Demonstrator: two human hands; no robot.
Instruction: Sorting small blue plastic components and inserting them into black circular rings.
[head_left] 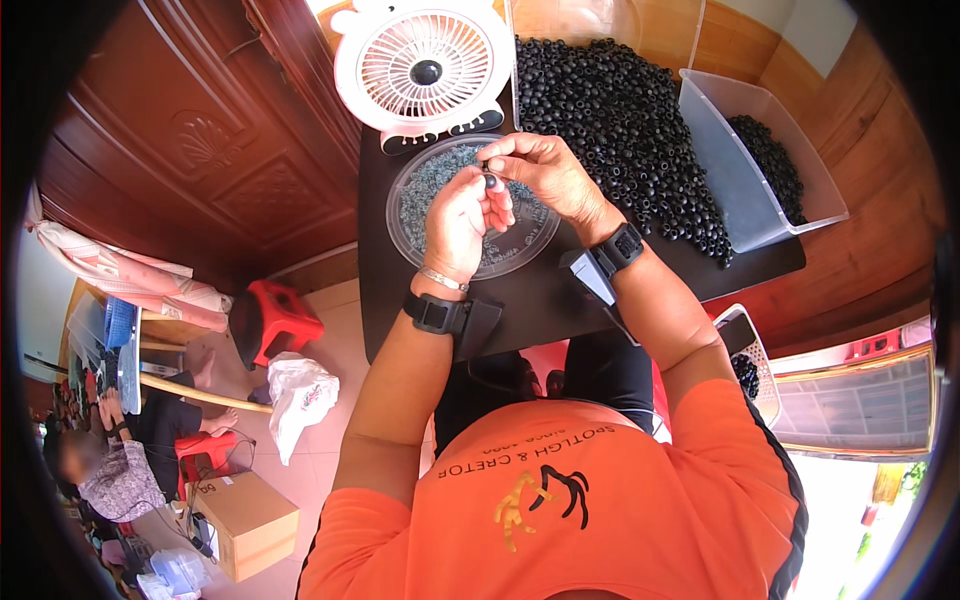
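Observation:
My left hand (pixel 462 222) is closed, holding a small round black part (pixel 490 181) between thumb and fingers. My right hand (pixel 555 178) meets it from the right, thumb and forefinger pinched together right at the black part. Whatever sits in that pinch is too small to make out. Both hands are over a round clear plastic tray (pixel 402 232), which holds many tiny pale-blue pieces (pixel 430 195). Behind my right hand, a large heap of small black ring-like parts (pixel 620 130) spreads across the dark table (pixel 540 305).
A white fan (pixel 425 72) stands behind the tray. A clear bin (pixel 790 215) with more black parts leans at the right. Below the table's right side is a white basket (pixel 765 385). Off to the left are a red stool (pixel 280 325), a carton (pixel 245 525) and another person (pixel 120 485).

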